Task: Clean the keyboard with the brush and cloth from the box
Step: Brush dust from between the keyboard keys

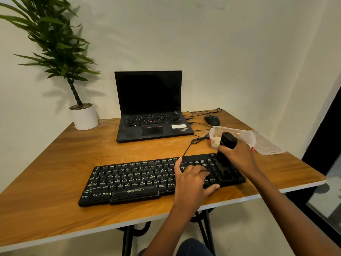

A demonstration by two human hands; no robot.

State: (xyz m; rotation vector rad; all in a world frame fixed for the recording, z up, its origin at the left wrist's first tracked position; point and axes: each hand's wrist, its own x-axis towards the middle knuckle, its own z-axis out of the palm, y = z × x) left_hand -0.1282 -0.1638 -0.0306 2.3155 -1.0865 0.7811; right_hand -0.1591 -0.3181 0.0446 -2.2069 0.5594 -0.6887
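Note:
A black keyboard [132, 180] lies near the front edge of the wooden table [55, 172]. My left hand [191, 180] rests flat on its right half, fingers spread over the keys. My right hand [238, 154] grips a black brush [227, 143] upright, its bristle end down on the keyboard's far right keys. Behind the brush stands a clear plastic box [238, 134] with a pale cloth [215, 142] showing at its left end. The box's lid [267, 146] lies beside it on the right.
An open black laptop [149, 111] sits at the back centre. A black mouse [212, 120] and cables [197, 139] lie to its right. A potted plant in a white pot [84, 117] stands at the back left corner. The table's right edge is near the box.

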